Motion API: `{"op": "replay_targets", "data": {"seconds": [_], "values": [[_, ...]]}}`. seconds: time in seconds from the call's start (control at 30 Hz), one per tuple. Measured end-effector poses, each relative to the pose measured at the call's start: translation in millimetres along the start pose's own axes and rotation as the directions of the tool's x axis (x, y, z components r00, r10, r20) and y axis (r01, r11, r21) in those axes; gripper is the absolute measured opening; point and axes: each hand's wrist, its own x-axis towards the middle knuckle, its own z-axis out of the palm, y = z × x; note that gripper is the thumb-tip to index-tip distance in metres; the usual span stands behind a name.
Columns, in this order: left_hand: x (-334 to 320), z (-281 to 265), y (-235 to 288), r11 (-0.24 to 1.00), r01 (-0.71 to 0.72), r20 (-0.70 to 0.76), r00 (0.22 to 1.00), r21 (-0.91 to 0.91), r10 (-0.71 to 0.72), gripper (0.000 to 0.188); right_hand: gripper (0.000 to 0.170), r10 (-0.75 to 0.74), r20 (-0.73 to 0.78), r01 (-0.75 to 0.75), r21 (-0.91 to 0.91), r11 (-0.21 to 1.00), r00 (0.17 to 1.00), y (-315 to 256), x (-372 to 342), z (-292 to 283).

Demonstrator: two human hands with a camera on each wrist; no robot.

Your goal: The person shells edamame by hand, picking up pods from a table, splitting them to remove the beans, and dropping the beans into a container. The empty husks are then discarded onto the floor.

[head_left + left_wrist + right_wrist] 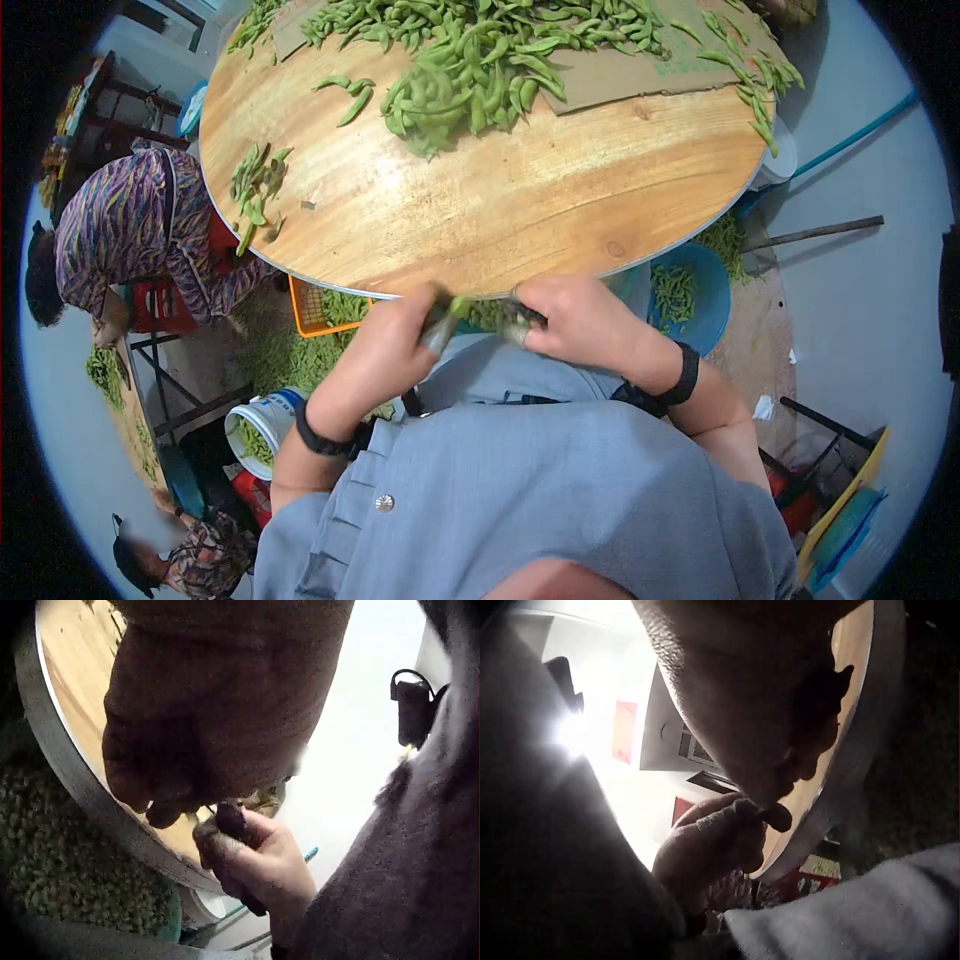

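3 cams, 1 shared spot: left hand [390, 340] and right hand [578, 322] at the table [450, 210] edge.
Head – looks down and forward from above the shirt [540, 480], farthest back, wide round view, takes in tabletop plus floor on 2 sides. Left wrist – very close behind the left hand, faces across to the right hand; shares teal pole [860, 133] with head. Right wrist – equally tight, faces the opposite way, past the right hand to the left.
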Motion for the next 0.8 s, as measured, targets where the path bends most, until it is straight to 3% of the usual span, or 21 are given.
{"op": "replay_targets", "data": {"seconds": [0.03, 0.07, 0.1, 0.13, 0.17, 0.23, 0.27, 0.33, 0.37, 0.43, 0.5, 0.53, 0.57, 0.6, 0.63, 0.67, 0.7, 0.77, 0.8], "values": [[-8, -4, -8, 1.0, -0.002, -0.004, 1.0, -0.003, 0.002, 0.022, 0.024, 0.046, 0.077, -0.048, 0.019, 0.999, 0.996, 3, 1, -4], [-17, -9, -17, 0.99, 0.056, 0.052, 0.997, 0.129, -0.063, 0.022, 0.025, 0.091, 0.154, -0.097, 0.035, 0.995, 0.984, 7, 2, -7], [-25, -13, -24, 0.959, 0.106, 0.1, 0.986, 0.262, -0.136, 0.023, 0.025, 0.156, 0.093, -0.158, 0.015, 0.987, 0.983, 9, 13, -20], [-33, -15, -30, 0.96, 0.106, 0.101, 0.986, 0.26, -0.136, 0.023, 0.028, 0.198, -0.099, -0.204, -0.059, 0.977, 0.975, 18, 24, -25], [-40, -16, -35, 0.919, 0.108, 0.121, 0.979, 0.379, -0.165, 0.024, 0.025, 0.288, -0.207, -0.296, -0.008, 0.955, 0.935, 19, 42, -43], [-44, -17, -36, 0.849, 0.103, 0.092, 0.98, 0.518, -0.175, 0.024, 0.023, 0.109, -0.469, -0.211, -0.17, 0.963, 0.876, 61, 76, -58], [-43, -17, -34, 0.85, 0.104, 0.085, 0.981, 0.517, -0.172, 0.024, 0.023, 0.127, -0.506, -0.251, -0.184, 0.95, 0.853, 72, 95, -64], [-34, -15, -25, 0.908, 0.064, -0.092, 0.995, 0.414, -0.029, 0.023, 0.022, 0.135, -0.544, -0.284, -0.2, 0.938, 0.828, 92, 118, -68], [-29, -14, -20, 0.908, 0.065, -0.1, 0.995, 0.414, -0.026, 0.023, 0.021, 0.069, -0.563, -0.256, -0.261, 0.931, 0.824, 103, 126, -64], [-17, -12, -8, 0.943, -0.045, -0.25, 0.959, 0.329, 0.133, 0.023, 0.021, -0.007, -0.577, -0.223, -0.327, 0.918, 0.817, 103, 130, -64], [1, -7, 4, 0.946, -0.096, -0.342, 0.917, 0.309, 0.205, 0.023, 0.022, 0.176, -0.469, -0.303, -0.21, 0.93, 0.865, 75, 111, -64], [12, -5, 9, 0.943, -0.152, -0.422, 0.865, 0.296, 0.271, 0.023, 0.022, 0.175, -0.463, -0.301, -0.215, 0.929, 0.869, 65, 100, -60], [27, -2, 14, 0.946, -0.15, -0.425, 0.865, 0.289, 0.267, 0.023, 0.023, 0.166, -0.387, -0.226, -0.116, 0.967, 0.907, 57, 87, -55], [45, 2, 18, 0.923, -0.234, -0.504, 0.783, 0.304, 0.364, 0.024, 0.024, 0.148, -0.311, -0.158, -0.008, 0.987, 0.939, 49, 73, -51], [58, 6, 19, 0.891, -0.313, -0.574, 0.683, 0.328, 0.451, 0.024, 0.024, 0.221, -0.183, -0.214, 0.061, 0.975, 0.958, 41, 61, -50], [66, 9, 21, 0.893, -0.314, -0.574, 0.685, 0.322, 0.448, 0.024, 0.024, 0.284, -0.051, -0.276, 0.122, 0.953, 0.958, 34, 50, -49], [72, 12, 22, 0.885, -0.326, -0.437, 0.779, 0.332, 0.45, 0.026, 0.021, 0.304, 0.012, -0.298, 0.245, 0.923, 0.953, 25, 41, -49], [83, 18, 17, 0.876, -0.379, -0.142, 0.89, 0.298, 0.433, 0.029, 0.019, 0.339, 0.023, -0.327, 0.328, 0.886, 0.941, 27, 28, -45], [84, 18, 17, 0.879, -0.377, -0.136, 0.893, 0.292, 0.428, 0.029, 0.017, 0.372, 0.032, -0.351, 0.414, 0.84, 0.928, 29, 22, -43]]}}
